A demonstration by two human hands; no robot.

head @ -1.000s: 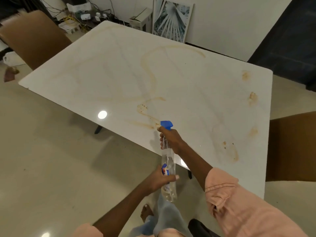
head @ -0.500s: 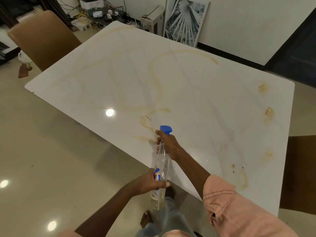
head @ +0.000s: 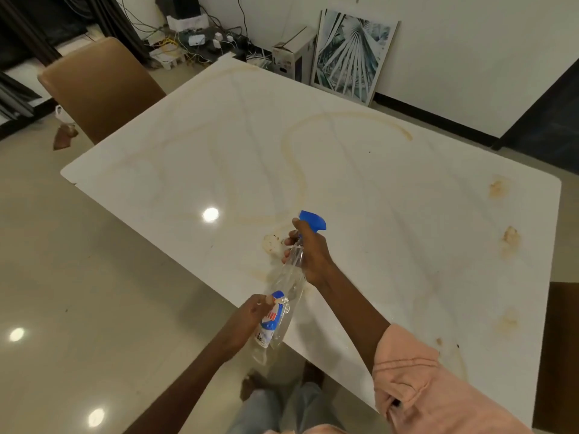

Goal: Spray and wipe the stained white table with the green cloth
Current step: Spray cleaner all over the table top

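The person is in the spraying step. A clear spray bottle (head: 282, 303) with a blue trigger head (head: 311, 220) is held in both hands over the near edge of the white tabletop (head: 391, 189), tilted so the nozzle points out across the surface. The right hand (head: 308, 252) wraps the neck just under the head, its grip curled round the bottle with the fingers (head: 289, 241) at the trigger side; whether the trigger is being squeezed at this instant cannot be told. The left hand (head: 250, 317) grips the lower body of the bottle at its label, fingers curled round it to steady it.

The tabletop is unwiped, by the look of it: a long looping brown streak (head: 296, 170) runs across the middle, a round blotch (head: 271, 242) lies just beside the right hand, and several brown patches (head: 498, 187) sit along the right-hand edge. No mist or wet film is clearly visible. The green cloth is not in view, so its place cannot be given.

The next move likely calls for pumping the trigger while sweeping the nozzle over the streak and the far patches, then freeing 1 hand to fetch the cloth. A brown chair (head: 100, 89) stands at the far left corner.
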